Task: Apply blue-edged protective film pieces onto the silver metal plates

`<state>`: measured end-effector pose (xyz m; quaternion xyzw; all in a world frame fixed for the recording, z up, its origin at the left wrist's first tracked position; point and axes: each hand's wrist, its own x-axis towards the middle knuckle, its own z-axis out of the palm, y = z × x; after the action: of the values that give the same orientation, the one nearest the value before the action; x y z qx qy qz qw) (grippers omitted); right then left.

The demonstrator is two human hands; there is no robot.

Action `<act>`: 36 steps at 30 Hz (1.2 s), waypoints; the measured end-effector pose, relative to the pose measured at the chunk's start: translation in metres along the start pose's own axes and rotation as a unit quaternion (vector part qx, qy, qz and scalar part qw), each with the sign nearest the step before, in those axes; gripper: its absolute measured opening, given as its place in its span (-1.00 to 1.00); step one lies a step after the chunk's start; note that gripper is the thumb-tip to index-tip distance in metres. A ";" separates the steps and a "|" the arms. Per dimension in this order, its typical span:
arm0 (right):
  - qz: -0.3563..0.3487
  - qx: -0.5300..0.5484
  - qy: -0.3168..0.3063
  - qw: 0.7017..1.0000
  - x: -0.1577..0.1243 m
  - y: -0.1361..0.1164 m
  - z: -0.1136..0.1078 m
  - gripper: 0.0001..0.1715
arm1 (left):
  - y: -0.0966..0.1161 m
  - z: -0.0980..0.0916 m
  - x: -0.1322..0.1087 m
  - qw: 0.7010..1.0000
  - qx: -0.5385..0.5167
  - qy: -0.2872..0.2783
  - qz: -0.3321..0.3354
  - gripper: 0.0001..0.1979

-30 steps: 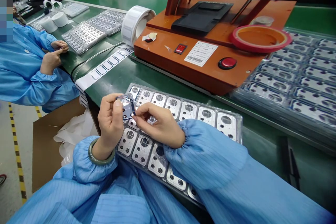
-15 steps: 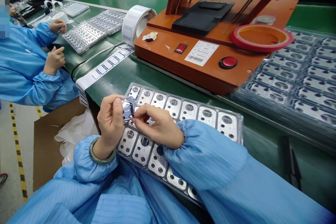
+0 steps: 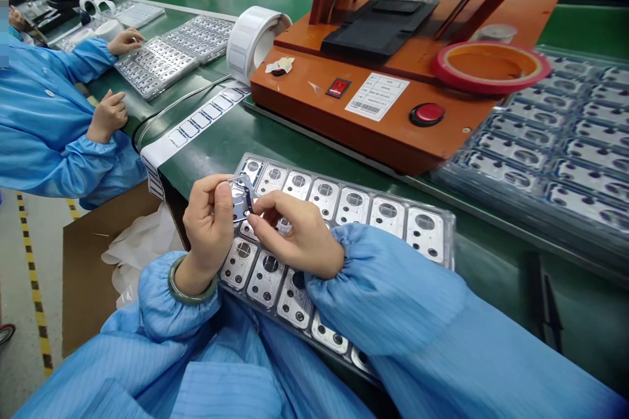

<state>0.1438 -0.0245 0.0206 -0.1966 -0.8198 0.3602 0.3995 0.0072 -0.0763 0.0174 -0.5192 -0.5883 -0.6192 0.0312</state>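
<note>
My left hand (image 3: 210,229) is closed, thumb against fingers, around a small metal plate (image 3: 238,204) held up and tilted above a clear plastic tray (image 3: 451,226). Along the plate's right side runs a dark frame-shaped sticker (image 3: 249,194). My right hand (image 3: 303,232) pinches at the sticker's lower right corner, thumb and forefinger nearly together. Rows of silver plates (image 3: 354,207), each with one large round opening and smaller holes, fill the tray. The plate in its upper left pocket (image 3: 252,171) has a dark edging. My right forearm hides part of the tray.
An orange machine (image 3: 314,98) stands behind the tray, with a red tape roll (image 3: 491,85) on it. Left of it are a sticker roll (image 3: 240,46) and its strip (image 3: 201,119). Stacked trays (image 3: 555,144) lie right. A co-worker's hands (image 3: 109,116) are at left, above a cardboard box (image 3: 88,268).
The plate has turned slightly in my left hand, and my right fingertips have shifted a little with it. The co-worker's far hand has reached right towards a tray.
</note>
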 end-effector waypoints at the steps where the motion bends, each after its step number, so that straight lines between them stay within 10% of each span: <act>1: -0.012 -0.008 -0.001 1.000 0.000 -0.001 0.000 -0.95 | 0.000 0.000 0.000 1.000 0.006 0.000 -0.004 -0.85; 18: -0.136 -0.250 0.024 0.958 -0.002 0.001 -0.006 -0.76 | 0.000 0.001 0.002 0.995 0.013 -0.043 -0.094 -0.79; 27: -0.020 -0.146 0.095 0.985 0.002 -0.001 -0.009 -0.79 | -0.001 0.002 0.001 0.992 -0.002 -0.042 -0.123 -0.77; 36: 0.145 0.082 -0.039 0.985 0.008 -0.001 -0.007 -0.75 | 0.000 0.002 0.000 0.990 -0.015 -0.044 -0.131 -0.77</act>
<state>0.1444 -0.0169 0.0284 -0.2657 -0.7649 0.4880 0.3258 0.0085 -0.0745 0.0169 -0.4649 -0.6426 -0.6032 -0.0839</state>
